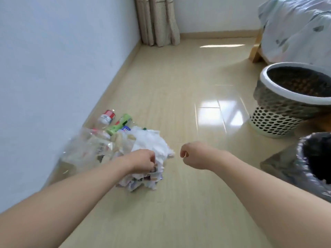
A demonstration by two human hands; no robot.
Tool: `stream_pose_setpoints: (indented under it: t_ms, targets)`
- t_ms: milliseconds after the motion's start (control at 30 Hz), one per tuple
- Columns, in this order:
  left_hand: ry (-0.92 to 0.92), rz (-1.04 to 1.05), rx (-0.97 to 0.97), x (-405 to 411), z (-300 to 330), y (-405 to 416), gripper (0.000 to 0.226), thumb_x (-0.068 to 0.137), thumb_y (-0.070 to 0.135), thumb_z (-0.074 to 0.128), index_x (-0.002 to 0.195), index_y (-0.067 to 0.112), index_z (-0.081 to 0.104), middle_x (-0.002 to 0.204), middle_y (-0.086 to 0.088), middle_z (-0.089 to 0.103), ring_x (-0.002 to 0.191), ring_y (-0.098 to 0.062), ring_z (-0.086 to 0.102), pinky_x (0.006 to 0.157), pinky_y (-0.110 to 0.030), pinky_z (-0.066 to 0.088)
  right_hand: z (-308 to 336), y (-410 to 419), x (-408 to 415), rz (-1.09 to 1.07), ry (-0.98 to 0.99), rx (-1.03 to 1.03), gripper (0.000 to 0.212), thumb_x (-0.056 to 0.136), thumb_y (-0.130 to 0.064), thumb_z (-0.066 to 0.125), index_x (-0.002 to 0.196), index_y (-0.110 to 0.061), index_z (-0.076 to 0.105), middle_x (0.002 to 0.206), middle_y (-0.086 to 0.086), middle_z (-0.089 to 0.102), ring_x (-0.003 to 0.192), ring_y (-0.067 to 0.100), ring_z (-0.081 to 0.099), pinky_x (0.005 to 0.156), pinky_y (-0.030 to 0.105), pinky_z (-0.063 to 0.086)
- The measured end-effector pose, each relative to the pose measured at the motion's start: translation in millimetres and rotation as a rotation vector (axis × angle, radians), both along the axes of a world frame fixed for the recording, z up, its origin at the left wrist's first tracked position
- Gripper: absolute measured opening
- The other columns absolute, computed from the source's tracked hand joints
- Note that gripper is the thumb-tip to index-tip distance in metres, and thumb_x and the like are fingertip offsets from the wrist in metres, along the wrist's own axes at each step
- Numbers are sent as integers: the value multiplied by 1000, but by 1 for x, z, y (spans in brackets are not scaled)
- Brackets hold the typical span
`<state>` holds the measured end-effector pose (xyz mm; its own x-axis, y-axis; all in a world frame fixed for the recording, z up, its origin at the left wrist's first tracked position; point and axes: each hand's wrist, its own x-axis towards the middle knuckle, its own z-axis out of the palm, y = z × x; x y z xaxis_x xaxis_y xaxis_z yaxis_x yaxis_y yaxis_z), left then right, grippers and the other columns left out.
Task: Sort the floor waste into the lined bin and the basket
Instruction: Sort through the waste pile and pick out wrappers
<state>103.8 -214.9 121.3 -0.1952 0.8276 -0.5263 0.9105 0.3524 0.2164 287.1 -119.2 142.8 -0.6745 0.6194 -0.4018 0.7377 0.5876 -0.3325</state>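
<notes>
The pale wood-look floor [170, 83] takes up most of the view, running from the near edge back to a skirting board and a beige curtain [157, 20] in the far corner. A white wall [53, 51] bounds it along the left. The middle strip of floor between the waste heap on the left and the two containers on the right lies bare and glossy, with window light reflected on it.

At the upper right, a bed [295, 29] with a pale printed cover hangs over a wooden leg. Just in front of it stands the basket [279, 111], white-rimmed with perforated walls, cut by the right edge of the view. Nearer and lower on the right edge is the lined bin [308, 169], its dark mouth ringed by a crinkled, shiny liner; only part of it shows.

The floor waste sits against the left wall: clear plastic bottles [84, 151], blurred, a heap of crumpled white paper [152, 145], green-labelled packaging [120, 124] and a red-and-white can [107, 116] farthest back.

The left hand [143, 161] reaches onto the heap, fingers curled around crumpled printed paper [143, 181] at its near edge. The right hand [190, 155] hangs over bare floor just right of the heap, clenched in a loose fist, holding nothing visible.
</notes>
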Motion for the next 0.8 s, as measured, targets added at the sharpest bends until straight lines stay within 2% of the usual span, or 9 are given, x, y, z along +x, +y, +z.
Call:
stream_pose_setpoints:
  t_ms: [67, 100, 167, 267, 333, 400, 533, 633, 800]
  targets:
    - [42, 26, -122, -53, -28, -52, 25, 88, 20, 47, 104, 11, 64, 111, -9, 66, 100, -26, 61, 83, -32, 50, -24, -39, -63, 61, 10, -70, 24, 89, -15, 45, 104, -16, 64, 106, 2, 62, 96, 24, 57, 77, 29, 46]
    - [57, 42, -165, -71, -40, -73, 25, 89, 22, 46, 104, 11, 63, 111, -10, 66, 101, -27, 61, 83, -33, 49, -34, -57, -82, 81, 10, -89, 17, 89, -13, 46, 89, -15, 64, 93, 2, 60, 89, 24, 55, 68, 27, 44]
    - [88, 111, -222, -105, -68, -115, 26, 91, 19, 43, 109, 11, 60, 115, -11, 63, 105, -28, 59, 84, -32, 46, -59, -91, -117, 136, -16, -94, 21, 89, -10, 46, 71, -19, 52, 78, 1, 54, 86, 25, 53, 58, 27, 39]
    - [83, 239, -219, -137, -113, -156, 35, 92, 21, 42, 125, 12, 49, 128, -12, 57, 115, -30, 55, 93, -36, 47, -93, -126, -145, 127, -54, -57, 13, 90, -9, 43, 94, -17, 53, 96, 7, 60, 96, 29, 56, 63, 31, 38]
    - [32, 312, -150, -141, -137, -160, 45, 92, 29, 45, 136, 16, 41, 135, -9, 53, 121, -29, 53, 96, -38, 46, -112, -138, -150, 59, -70, -40, 24, 89, -9, 42, 111, -11, 49, 110, 9, 60, 101, 29, 57, 67, 30, 37]
    - [-37, 363, -35, -137, -153, -151, 48, 91, 37, 49, 136, 20, 40, 132, -8, 53, 120, -29, 53, 93, -36, 47, -128, -142, -154, 12, -77, -45, 21, 88, -9, 41, 107, -11, 48, 110, 9, 59, 96, 29, 56, 67, 30, 33]
    - [-134, 440, 187, -118, -173, -124, 39, 91, 48, 50, 117, 19, 46, 117, -4, 58, 108, -30, 58, 78, -35, 46, -142, -140, -157, -91, -85, -27, 3, 92, -15, 41, 89, -16, 40, 106, 9, 59, 81, 25, 44, 66, 30, 31]
    - [-81, 456, 260, -117, -181, -117, 30, 94, 41, 46, 113, 18, 46, 109, -6, 59, 101, -34, 61, 71, -35, 46, -150, -143, -165, -161, -45, -21, 16, 94, -26, 44, 94, -13, 53, 103, 5, 63, 92, 26, 56, 66, 30, 34]
    - [-32, 411, 257, -125, -184, -126, 20, 97, 29, 37, 107, 16, 47, 109, -9, 61, 100, -35, 59, 66, -34, 37, -168, -152, -183, -251, -37, -43, 28, 93, -34, 46, 103, -11, 55, 106, 5, 62, 97, 26, 60, 71, 32, 41]
